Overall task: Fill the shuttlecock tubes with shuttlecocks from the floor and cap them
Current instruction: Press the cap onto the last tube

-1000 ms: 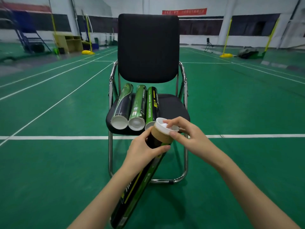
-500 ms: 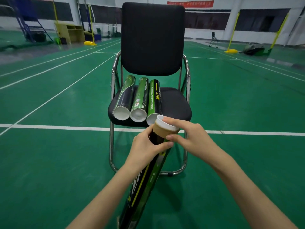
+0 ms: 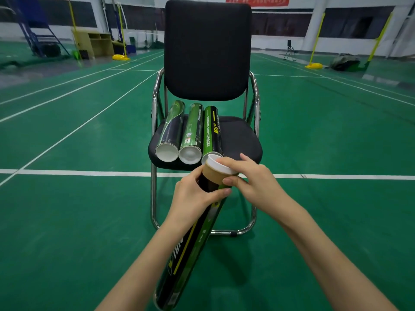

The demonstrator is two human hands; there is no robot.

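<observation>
A long black-and-green shuttlecock tube (image 3: 190, 250) slants up from the bottom of the view toward the chair. My left hand (image 3: 195, 196) wraps around its upper part. My right hand (image 3: 249, 178) holds the white cap (image 3: 215, 163) on the tube's brown cardboard end. Three more tubes (image 3: 190, 133) lie side by side on the black chair seat (image 3: 240, 140), their white capped ends facing me. No shuttlecocks show on the floor.
The chair has a chrome frame (image 3: 155, 198) and a tall black backrest (image 3: 207, 50). Green court floor with white lines (image 3: 336, 176) spreads all around. Yellow net posts (image 3: 314, 41), a wooden shelf (image 3: 94, 43) and a blue ladder frame stand far back.
The view has tilted down and moved closer to the chair. My right hand has settled the cap further onto the tube's end, fingers now spread over its top.
</observation>
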